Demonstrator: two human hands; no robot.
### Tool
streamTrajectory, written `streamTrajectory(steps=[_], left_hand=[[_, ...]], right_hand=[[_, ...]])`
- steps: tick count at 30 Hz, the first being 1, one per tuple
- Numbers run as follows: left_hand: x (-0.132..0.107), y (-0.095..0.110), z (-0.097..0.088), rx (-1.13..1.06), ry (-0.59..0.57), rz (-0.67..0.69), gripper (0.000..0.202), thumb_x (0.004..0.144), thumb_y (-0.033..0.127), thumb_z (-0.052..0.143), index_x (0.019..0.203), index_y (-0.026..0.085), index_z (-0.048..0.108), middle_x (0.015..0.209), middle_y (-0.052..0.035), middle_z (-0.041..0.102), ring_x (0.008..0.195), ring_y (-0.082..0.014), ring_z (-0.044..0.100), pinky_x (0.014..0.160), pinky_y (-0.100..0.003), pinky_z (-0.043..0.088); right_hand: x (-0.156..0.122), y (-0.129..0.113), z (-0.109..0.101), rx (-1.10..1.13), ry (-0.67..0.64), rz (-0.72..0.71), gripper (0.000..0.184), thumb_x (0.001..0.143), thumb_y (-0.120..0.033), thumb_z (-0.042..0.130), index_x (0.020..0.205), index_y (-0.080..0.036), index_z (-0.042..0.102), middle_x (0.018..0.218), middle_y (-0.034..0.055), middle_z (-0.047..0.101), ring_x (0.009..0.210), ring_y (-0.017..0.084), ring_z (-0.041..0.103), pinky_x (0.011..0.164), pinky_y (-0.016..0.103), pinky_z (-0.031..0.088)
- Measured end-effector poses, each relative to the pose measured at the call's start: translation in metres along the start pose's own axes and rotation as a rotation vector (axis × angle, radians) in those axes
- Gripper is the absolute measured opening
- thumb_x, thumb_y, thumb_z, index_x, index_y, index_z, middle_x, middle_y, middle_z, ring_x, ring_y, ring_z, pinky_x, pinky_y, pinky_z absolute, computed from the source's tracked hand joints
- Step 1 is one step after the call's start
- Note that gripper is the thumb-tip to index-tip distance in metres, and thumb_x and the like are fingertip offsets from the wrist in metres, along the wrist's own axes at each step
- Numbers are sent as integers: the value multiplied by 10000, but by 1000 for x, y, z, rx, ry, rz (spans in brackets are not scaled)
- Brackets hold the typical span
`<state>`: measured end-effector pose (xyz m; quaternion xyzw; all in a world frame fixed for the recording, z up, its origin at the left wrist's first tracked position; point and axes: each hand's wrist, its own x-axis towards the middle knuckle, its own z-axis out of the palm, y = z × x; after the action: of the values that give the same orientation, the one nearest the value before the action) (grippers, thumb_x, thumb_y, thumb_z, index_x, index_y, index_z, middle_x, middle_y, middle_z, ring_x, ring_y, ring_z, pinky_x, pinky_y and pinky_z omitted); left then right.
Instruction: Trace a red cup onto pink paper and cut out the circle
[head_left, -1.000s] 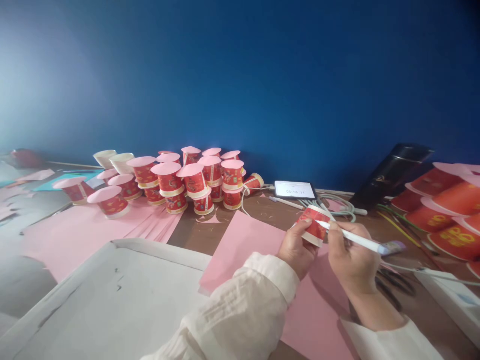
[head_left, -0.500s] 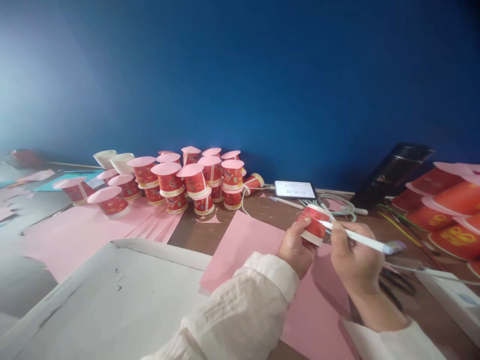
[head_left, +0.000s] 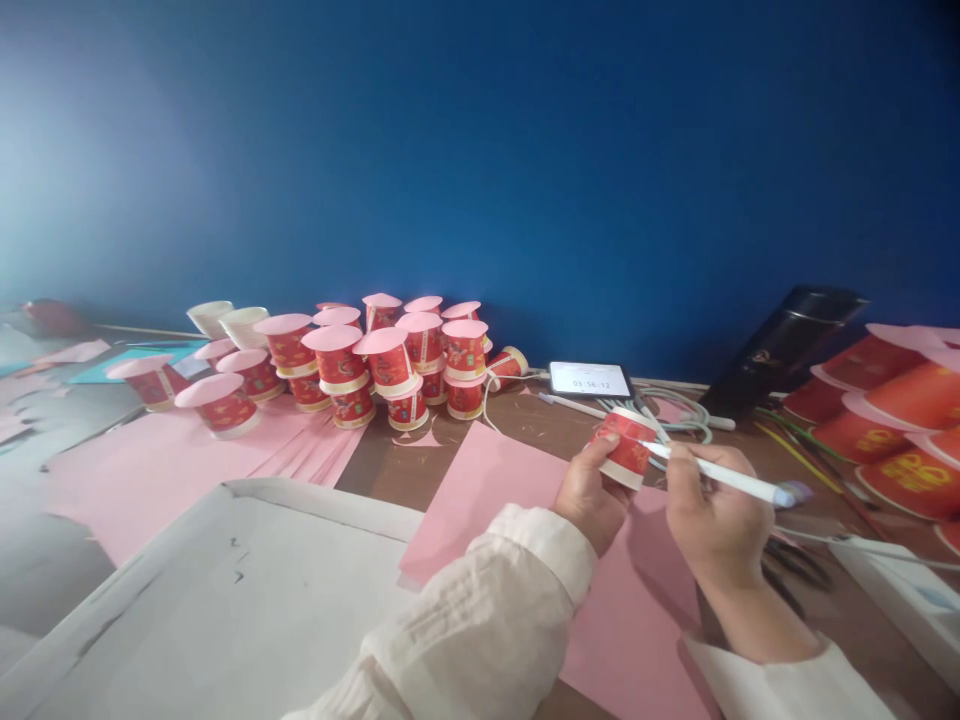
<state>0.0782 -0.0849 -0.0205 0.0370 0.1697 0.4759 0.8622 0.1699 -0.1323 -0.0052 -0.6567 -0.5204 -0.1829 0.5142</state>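
My left hand (head_left: 592, 495) is closed round a small red paper cup (head_left: 625, 449), held upside down on a pink paper sheet (head_left: 517, 495). My right hand (head_left: 716, 520) grips a white pen (head_left: 720, 478) with a purple cap end, its tip touching the cup's base edge on the right side. Both arms wear cream sleeves. The cup's rim rests on the pink sheet.
A pile of red cups topped with pink discs (head_left: 360, 360) stands at the back left. A phone (head_left: 589, 380) and cables lie behind the hands, beside a black flask (head_left: 787, 340). More red cups (head_left: 892, 410) are at right, scissors (head_left: 795, 565) near my right wrist, a white tray (head_left: 225, 590) front left.
My right hand and the pen have slid slightly to the right around the cup. The phone's timer has advanced by a second. My left hand has barely moved.
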Motion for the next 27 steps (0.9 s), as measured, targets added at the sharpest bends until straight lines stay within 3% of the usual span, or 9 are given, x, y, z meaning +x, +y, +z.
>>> streamTrajectory(steps=[27], left_hand=[[-4, 2, 3, 55, 100, -18, 304, 672, 201, 754, 966, 133, 718, 939, -82, 739, 850, -182, 684, 776, -254, 529]], right_hand=[[-2, 5, 4, 87, 35, 32, 279, 880, -430, 554, 857, -160, 622, 751, 85, 676, 681, 210, 651, 645, 345, 529]])
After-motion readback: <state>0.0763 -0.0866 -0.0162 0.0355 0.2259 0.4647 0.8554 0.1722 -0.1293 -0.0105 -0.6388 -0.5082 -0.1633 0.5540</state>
